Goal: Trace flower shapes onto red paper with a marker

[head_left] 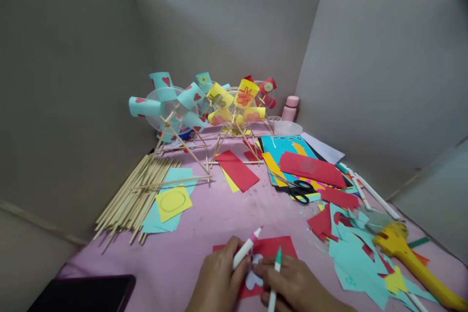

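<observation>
Near the front edge, a red paper sheet (287,243) lies flat with a small pale lobed paper cutout (253,280) on top. My left hand (221,275) is closed around a white marker with a pink end (245,248), which points up and away. Its fingers rest at the cutout's left side. My right hand (292,278) is closed around a white marker with a green end (276,273), also pointing away, while its fingertips touch the cutout's right edge. Part of the cutout is hidden under the fingers.
Stick-and-paper pinwheels (171,107) stand at the back. Bamboo sticks (127,195) lie left, beside a yellow paper square (173,203). Scissors (298,189) lie right of centre, near paper scraps (356,258) and a yellow-handled tool (413,258). A dark flat device (84,295) is front left.
</observation>
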Tool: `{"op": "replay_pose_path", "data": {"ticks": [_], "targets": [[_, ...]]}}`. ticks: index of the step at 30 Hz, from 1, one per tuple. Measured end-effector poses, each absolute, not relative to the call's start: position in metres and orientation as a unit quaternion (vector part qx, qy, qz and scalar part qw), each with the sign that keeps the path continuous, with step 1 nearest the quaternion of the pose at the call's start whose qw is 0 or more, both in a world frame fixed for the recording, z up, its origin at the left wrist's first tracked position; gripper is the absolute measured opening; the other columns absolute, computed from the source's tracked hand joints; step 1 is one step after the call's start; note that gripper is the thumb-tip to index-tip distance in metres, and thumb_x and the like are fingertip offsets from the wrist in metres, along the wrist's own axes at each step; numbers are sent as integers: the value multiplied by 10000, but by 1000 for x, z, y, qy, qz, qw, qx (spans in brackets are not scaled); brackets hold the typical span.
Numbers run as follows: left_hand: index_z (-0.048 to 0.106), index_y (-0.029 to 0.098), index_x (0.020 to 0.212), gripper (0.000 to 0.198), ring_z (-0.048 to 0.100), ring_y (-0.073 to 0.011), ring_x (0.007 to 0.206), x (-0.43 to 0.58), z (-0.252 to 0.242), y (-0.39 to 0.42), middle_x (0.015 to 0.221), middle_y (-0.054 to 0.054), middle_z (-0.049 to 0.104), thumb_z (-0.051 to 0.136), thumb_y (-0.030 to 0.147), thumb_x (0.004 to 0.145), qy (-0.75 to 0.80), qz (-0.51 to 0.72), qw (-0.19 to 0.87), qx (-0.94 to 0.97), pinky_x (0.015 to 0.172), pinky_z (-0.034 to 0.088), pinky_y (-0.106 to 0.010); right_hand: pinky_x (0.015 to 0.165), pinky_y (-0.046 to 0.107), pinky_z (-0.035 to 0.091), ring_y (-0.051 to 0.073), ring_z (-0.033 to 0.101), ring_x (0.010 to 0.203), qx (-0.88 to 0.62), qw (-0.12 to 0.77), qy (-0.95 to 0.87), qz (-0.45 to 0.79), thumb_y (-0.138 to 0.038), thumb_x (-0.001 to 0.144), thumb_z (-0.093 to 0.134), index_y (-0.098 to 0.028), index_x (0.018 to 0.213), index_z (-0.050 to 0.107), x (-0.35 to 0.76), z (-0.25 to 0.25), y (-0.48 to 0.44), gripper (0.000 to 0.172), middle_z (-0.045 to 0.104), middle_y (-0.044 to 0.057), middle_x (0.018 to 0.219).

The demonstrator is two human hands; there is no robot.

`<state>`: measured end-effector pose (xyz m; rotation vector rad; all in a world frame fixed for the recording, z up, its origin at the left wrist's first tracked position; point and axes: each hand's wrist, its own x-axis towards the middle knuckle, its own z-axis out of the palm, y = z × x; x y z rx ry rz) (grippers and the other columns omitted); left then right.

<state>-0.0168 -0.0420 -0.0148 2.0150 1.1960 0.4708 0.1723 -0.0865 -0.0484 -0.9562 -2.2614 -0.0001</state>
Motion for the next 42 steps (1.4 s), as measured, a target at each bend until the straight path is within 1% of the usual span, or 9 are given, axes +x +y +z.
{"op": "replay_pose_path", "data": {"ticks": [6,12,22,27,29,32,37,39,42], "targets": [[459,253,973,250,624,-160,627,-29,-2,-31,694,39,615,213,295,988,500,155,264,810,578,407,-226,621,229,536,188,714,693,-388,372,-842,50,-294,945,457,-216,1056,568,172,-64,-83,175,750,65,813],[517,158,1079,274,608,-240,933,-46,9,16,1014,-113,610,281,174,940,547,134,119,818,826,424,-342,523,226,486,169,631,522,-407,396,-821,50,-355,901,472,-211,949,581,167,-97,-75,187,678,20,606],[599,106,1085,326,544,-247,883,-48,1,53,946,-119,587,370,35,865,570,105,-54,813,774,437,-351,481,189,459,141,634,514,-404,374,-832,68,-359,991,367,-216,942,609,167,-108,-72,285,694,15,622],[600,113,1100,337,546,-244,898,-50,-1,57,997,-125,608,353,39,883,553,122,-103,817,791,446,-354,515,217,471,160,620,517,-402,395,-824,69,-335,943,436,-213,920,593,168,-82,-76,199,674,9,586],[574,81,1153,372,547,-277,939,-50,2,55,1074,-173,595,320,37,885,542,141,-119,820,801,449,-404,595,233,499,181,664,654,-399,359,-835,118,-246,891,491,-216,964,591,170,-61,-82,128,733,49,767],[525,56,1230,403,543,-336,1017,-48,2,40,1171,-230,561,305,71,892,510,178,-129,832,804,446,-486,646,249,499,187,654,697,-421,325,-827,182,-143,841,486,-202,1024,588,174,-33,-88,218,726,49,793],[619,193,1063,375,632,-178,937,-39,-11,-21,1024,-47,691,287,120,905,351,215,-100,906,835,473,-300,699,262,503,192,661,743,-421,317,-828,193,-113,835,480,-199,1039,575,174,-25,-92,240,725,54,829],[631,165,1016,383,663,-149,836,-35,-20,-43,948,-30,722,254,150,953,239,254,-127,929,750,488,-252,720,268,506,197,666,760,-426,314,-828,187,-95,819,486,-200,1026,577,174,-28,-93,249,724,56,837],[633,177,1037,388,671,-147,895,-32,-34,-60,1023,17,726,249,164,989,197,238,-191,932,726,493,-260,682,276,519,205,672,732,-443,323,-822,153,-102,822,493,-195,1017,585,176,-32,-96,235,724,69,824]]}}
